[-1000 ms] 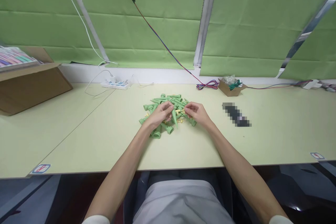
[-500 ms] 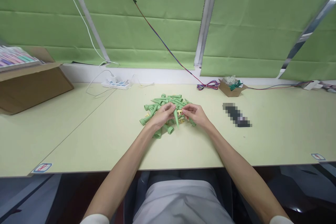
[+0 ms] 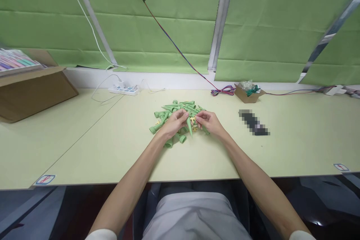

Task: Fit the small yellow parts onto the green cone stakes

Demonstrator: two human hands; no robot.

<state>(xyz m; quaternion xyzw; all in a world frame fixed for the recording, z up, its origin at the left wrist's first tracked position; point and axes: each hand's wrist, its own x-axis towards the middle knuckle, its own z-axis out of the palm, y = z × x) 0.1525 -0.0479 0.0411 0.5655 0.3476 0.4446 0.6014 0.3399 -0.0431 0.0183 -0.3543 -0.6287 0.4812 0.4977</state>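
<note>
My left hand is closed around a green plastic watering spike, its pointed tip slanting down toward me. Close on its right, my right hand pinches a small yellow valve piece at the side of the spike. Whether the yellow piece is inserted in the spike I cannot tell. Under and behind both hands lies a loose pile of green spikes with wide round ends, and a few yellow pieces show among them. My hands hide part of the pile.
On the far left stands an open cardboard box of pastel-coloured items. A white power strip and bundled wires lie along the wall. To the right are a small carton with green pieces and a pixelated dark object.
Both hands stay over the pile, almost in place. The spike's tip has shifted very slightly to the right and upward, and the right fingers have moved a little.
</note>
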